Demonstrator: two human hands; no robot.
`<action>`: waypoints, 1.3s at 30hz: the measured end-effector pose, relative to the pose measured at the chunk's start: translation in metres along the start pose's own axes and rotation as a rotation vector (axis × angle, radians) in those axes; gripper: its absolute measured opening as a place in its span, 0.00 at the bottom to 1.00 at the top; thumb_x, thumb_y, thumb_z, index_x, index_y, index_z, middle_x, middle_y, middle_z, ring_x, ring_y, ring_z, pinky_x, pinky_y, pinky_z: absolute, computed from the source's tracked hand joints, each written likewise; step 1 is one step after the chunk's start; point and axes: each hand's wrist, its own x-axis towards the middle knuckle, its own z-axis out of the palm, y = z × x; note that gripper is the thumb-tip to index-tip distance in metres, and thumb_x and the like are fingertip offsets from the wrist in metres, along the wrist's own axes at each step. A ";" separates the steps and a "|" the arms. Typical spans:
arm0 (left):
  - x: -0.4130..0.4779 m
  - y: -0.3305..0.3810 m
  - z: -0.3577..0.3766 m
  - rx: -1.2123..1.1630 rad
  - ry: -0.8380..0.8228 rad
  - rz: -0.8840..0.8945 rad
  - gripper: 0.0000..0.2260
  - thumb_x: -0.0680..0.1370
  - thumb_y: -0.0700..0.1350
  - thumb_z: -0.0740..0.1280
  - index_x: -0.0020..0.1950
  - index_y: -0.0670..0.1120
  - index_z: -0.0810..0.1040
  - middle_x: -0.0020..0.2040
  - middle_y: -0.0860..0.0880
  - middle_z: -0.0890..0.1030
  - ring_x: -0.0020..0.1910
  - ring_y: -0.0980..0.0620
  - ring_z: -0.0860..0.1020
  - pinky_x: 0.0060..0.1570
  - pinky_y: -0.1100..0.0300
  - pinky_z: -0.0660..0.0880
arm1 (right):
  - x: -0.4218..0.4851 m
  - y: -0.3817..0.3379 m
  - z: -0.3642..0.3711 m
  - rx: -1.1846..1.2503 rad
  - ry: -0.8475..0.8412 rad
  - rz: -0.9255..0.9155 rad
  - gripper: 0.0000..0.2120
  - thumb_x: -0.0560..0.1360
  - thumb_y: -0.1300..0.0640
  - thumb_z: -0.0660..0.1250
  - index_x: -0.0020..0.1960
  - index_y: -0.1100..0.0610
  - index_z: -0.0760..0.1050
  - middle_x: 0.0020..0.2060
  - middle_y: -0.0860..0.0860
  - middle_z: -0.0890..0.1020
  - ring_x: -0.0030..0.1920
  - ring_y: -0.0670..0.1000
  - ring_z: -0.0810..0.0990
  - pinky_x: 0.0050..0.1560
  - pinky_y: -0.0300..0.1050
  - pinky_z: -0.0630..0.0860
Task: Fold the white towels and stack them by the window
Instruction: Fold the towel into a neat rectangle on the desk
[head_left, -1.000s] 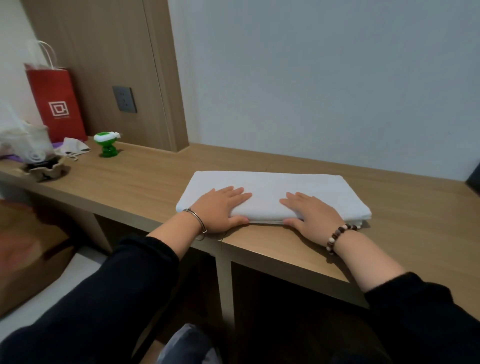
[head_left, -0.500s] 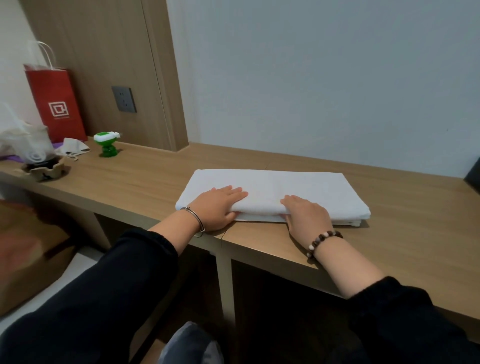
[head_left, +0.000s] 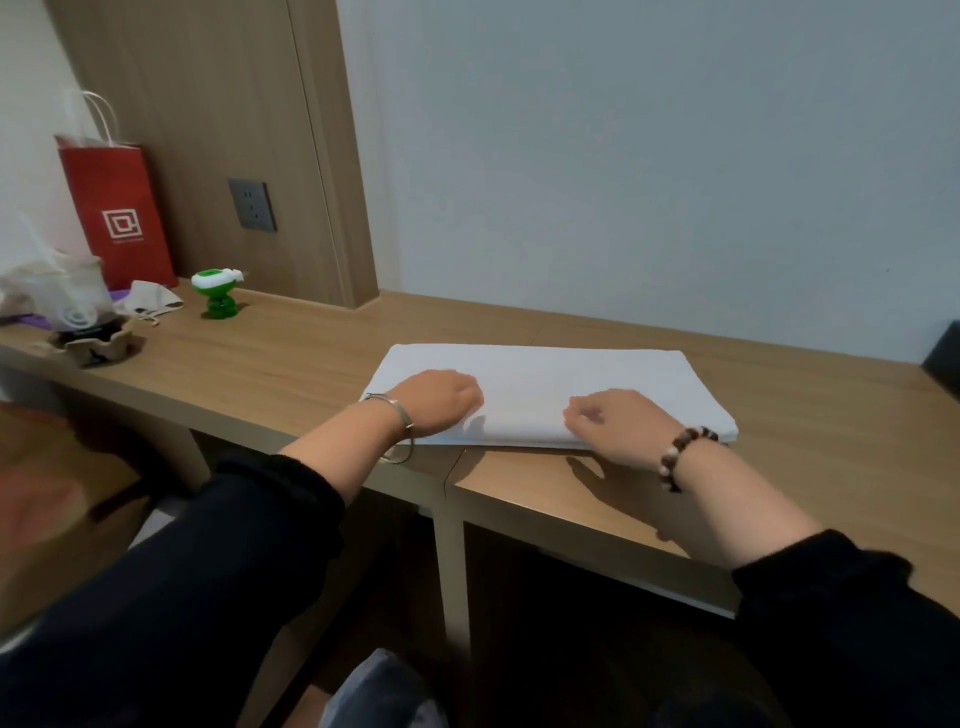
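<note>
Readable text: none.

- Red paper bag (head_left: 120, 208), upright against wood panel at far left of desk. White logo (head_left: 121, 224) printed on its front: square outline with smaller square nested inside, no letters in it.
- Line of small white print (head_left: 128, 240) just under logo: too small and blurred to make out.
- Dark cup (head_left: 79, 317) inside clear plastic bag, far left: white round swirl mark on side, no lettering legible.

My plain white folded cloth towel (head_left: 571, 384) sits on a tan wood-grain bench (head_left: 291, 353). I wear black knit sleeves (head_left: 208, 571) and a brown-and-white bead bracelet (head_left: 680, 457). The red paper bag (head_left: 117, 208) bears a white logo.
</note>
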 end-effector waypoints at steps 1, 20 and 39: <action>0.008 0.008 -0.002 0.004 0.037 -0.035 0.17 0.83 0.47 0.51 0.59 0.43 0.77 0.63 0.43 0.75 0.60 0.45 0.72 0.61 0.54 0.65 | 0.011 -0.001 -0.005 0.080 0.103 0.017 0.17 0.81 0.51 0.54 0.53 0.61 0.78 0.53 0.57 0.80 0.55 0.57 0.77 0.52 0.47 0.71; 0.089 0.034 0.029 0.189 0.035 -0.123 0.22 0.83 0.53 0.46 0.77 0.56 0.51 0.79 0.51 0.50 0.77 0.46 0.48 0.71 0.37 0.48 | 0.100 0.017 0.019 -0.164 -0.003 0.200 0.25 0.82 0.48 0.42 0.78 0.48 0.46 0.78 0.48 0.46 0.77 0.53 0.45 0.73 0.63 0.44; 0.044 -0.007 0.027 0.225 0.055 -0.264 0.25 0.81 0.59 0.43 0.78 0.55 0.48 0.79 0.51 0.44 0.77 0.44 0.41 0.70 0.36 0.42 | 0.080 0.038 0.007 -0.255 0.013 0.389 0.27 0.82 0.46 0.40 0.78 0.51 0.41 0.77 0.52 0.40 0.77 0.56 0.40 0.73 0.63 0.41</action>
